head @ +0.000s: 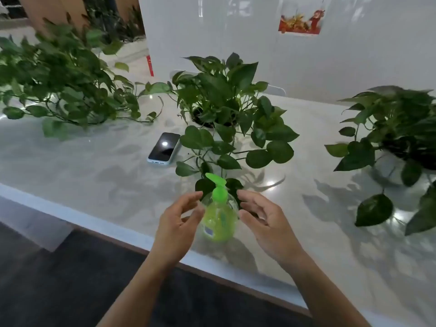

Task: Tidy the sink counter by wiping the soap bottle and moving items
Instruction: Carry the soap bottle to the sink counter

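One bottle (219, 220), one phone (164, 148), three plants (59, 74) (226, 95) (396, 119) on the tabletop (94, 166). Left grip (179, 223) and right grip (264, 220) sit loose, half open, beside the bottle.

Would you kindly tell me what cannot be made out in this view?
Head view:
Label on the bottle: blurred, too small.
Pot of the middle plant: mostly hidden by leaves.
The right plant: cut off by the right edge.
Whether left hand or right hand touches it: blurred.
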`<state>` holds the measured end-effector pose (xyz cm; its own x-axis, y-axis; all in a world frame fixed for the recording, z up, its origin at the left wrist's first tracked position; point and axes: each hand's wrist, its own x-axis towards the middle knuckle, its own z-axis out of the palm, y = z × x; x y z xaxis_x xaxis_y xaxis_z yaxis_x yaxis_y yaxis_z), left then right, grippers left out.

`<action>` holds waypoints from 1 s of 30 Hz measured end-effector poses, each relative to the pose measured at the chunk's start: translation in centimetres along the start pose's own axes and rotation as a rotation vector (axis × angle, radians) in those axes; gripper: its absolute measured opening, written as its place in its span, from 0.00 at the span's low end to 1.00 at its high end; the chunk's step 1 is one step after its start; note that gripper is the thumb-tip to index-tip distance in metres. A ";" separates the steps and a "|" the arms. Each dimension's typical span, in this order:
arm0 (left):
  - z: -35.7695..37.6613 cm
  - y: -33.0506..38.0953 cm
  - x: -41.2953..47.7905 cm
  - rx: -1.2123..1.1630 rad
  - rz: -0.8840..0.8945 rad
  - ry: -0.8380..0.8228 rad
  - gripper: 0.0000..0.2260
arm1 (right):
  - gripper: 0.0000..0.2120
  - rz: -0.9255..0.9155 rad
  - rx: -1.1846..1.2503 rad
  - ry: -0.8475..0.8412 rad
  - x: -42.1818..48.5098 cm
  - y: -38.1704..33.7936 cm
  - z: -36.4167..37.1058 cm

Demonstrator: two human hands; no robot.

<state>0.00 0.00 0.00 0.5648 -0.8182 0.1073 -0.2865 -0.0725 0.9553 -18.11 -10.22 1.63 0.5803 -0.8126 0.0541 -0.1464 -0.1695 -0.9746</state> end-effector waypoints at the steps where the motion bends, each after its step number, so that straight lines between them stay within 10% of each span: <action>1: 0.1 0.0 0.2 -0.006 -0.010 -0.018 0.14 | 0.18 0.007 -0.001 -0.005 0.1 0.1 0.2; 30: 4.9 5.7 -1.1 -0.151 0.127 -0.279 0.20 | 0.15 0.013 0.117 0.188 -3.4 -2.3 -6.2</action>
<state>-6.04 -2.32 3.99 0.2924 -0.9414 0.1683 -0.2113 0.1080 0.9714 -24.74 -10.53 5.05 0.4175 -0.9059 0.0703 -0.0531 -0.1016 -0.9934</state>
